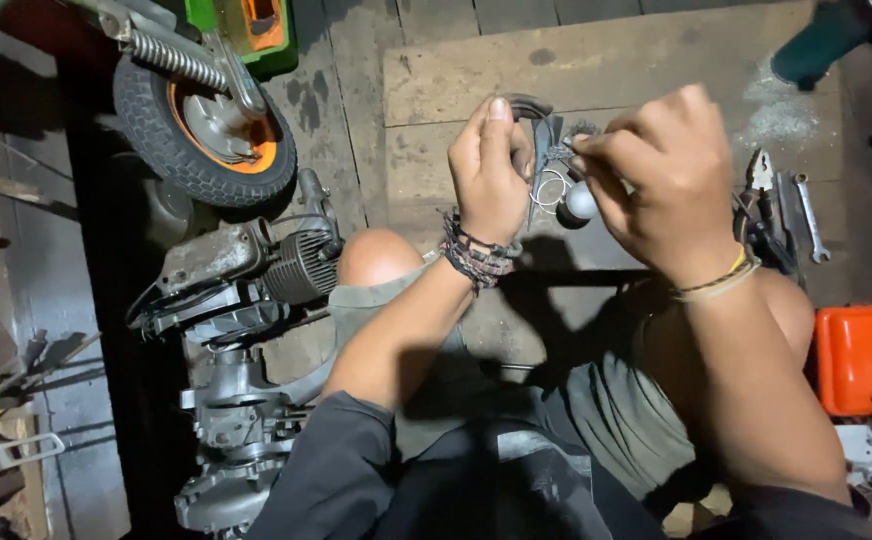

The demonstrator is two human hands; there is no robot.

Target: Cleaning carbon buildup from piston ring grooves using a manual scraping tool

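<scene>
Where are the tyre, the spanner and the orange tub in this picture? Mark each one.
Tyre (pixel 146 130): head view, on its black tread.
Spanner (pixel 811 215): head view, on its shaft.
Orange tub (pixel 856 355): head view, on its side wall.

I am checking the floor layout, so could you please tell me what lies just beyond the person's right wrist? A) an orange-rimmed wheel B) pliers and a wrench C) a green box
B: pliers and a wrench lie on the wooden floor just past the right hand.

floor: worn wooden planks (pixel 596 60) | left: grey concrete (pixel 46 250) | light: dim
</scene>
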